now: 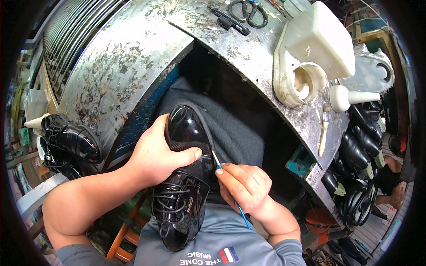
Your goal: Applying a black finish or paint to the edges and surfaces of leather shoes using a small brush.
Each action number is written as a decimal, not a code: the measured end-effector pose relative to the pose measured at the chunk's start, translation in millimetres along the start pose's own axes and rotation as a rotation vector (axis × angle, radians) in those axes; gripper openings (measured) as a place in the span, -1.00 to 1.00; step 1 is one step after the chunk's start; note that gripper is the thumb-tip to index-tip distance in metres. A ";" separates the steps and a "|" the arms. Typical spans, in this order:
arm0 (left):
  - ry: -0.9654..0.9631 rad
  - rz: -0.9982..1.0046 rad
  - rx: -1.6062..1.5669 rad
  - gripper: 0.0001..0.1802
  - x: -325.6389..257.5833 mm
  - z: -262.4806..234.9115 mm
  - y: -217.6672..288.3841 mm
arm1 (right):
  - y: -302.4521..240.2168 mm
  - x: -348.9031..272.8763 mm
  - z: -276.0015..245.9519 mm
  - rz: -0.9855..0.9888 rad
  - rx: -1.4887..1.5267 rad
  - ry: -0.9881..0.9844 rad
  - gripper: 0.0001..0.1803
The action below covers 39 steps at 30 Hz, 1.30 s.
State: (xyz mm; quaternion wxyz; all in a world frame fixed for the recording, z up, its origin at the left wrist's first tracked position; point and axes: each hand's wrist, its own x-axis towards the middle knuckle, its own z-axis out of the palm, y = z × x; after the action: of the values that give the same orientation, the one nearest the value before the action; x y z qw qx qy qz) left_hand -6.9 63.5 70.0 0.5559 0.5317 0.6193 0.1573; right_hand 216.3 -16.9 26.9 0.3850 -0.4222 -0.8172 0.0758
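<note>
A glossy black lace-up shoe rests in my lap, its toe pointing away from me. My left hand grips the shoe around its forepart, the thumb lying across the top and the other fingers out of sight on the far left side. Between the fingertips of my right hand is a thin blue-handled brush. Its pale tip meets the right edge of the shoe, where the upper joins the sole, just behind the toe.
A stained metal worktable curves around in front. On it stand a white plastic glue container, a flat brush and black scissors. Finished-looking black shoes sit at the left; several black shoe pieces are piled at the right.
</note>
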 end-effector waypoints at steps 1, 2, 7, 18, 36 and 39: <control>0.003 0.004 0.001 -0.30 -0.1 0.2 -0.9 | 0.2 1.2 0.7 0.001 -0.001 0.000 -0.65; 0.001 0.004 0.001 -0.30 -0.7 0.8 -1.1 | 0.1 2.6 1.3 0.002 0.000 0.004 -0.65; -0.023 -0.018 -0.039 -0.28 -2.3 -1.9 4.2 | -3.0 2.5 -2.0 0.002 -0.001 -0.006 -0.64; 0.004 -0.021 -0.003 -0.27 -3.0 -3.0 3.0 | -9.0 -3.9 -5.4 0.016 0.042 -0.051 -0.60; -0.081 -0.052 -0.093 0.03 -3.7 -8.7 0.7 | 71.4 29.1 -91.2 0.466 -0.225 0.265 -0.86; -0.094 -0.055 -0.039 0.04 -5.2 -10.1 8.6 | 89.6 34.7 -93.3 0.534 -0.225 0.257 -0.89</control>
State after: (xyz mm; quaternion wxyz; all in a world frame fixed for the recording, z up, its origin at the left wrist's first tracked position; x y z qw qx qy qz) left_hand -12.2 66.5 82.8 0.5990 0.5103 0.6035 0.1289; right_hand 325.5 46.9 70.8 0.4028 -0.6677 -0.6254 0.0294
